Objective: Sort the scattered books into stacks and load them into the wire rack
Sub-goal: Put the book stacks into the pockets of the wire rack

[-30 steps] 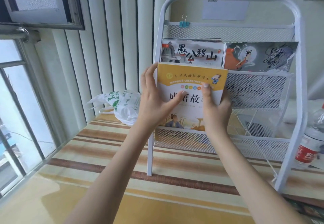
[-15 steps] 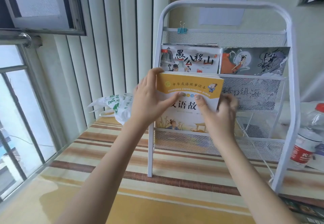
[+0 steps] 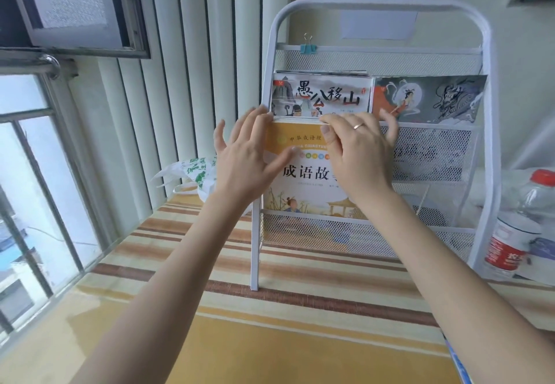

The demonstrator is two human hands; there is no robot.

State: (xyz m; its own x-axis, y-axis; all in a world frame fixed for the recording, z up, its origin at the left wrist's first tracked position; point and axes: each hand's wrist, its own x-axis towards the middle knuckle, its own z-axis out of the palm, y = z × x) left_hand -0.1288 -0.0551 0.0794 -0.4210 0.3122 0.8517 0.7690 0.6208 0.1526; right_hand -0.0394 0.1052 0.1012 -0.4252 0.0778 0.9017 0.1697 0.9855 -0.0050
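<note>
A white wire rack stands on a striped tabletop. A yellow-covered book stands upright at the left of the rack's lower tier, with its bottom edge behind the mesh front. My left hand touches its left edge with spread fingers and lays its thumb on the cover. My right hand pinches the book's top edge, thumb in front and fingers curled over the back. In the upper tier stand a mountain-picture book and a dragon-picture book.
A white and green plastic bag lies left of the rack by the blinds. A water bottle with a red cap stands at the right. A blue binder clip hangs on the rack's top mesh. A book edge shows at the lower right.
The yellow book has sunk a little into the lower tier. Both hands have slid up its cover to the top edge, and the right hand now covers its right half.
</note>
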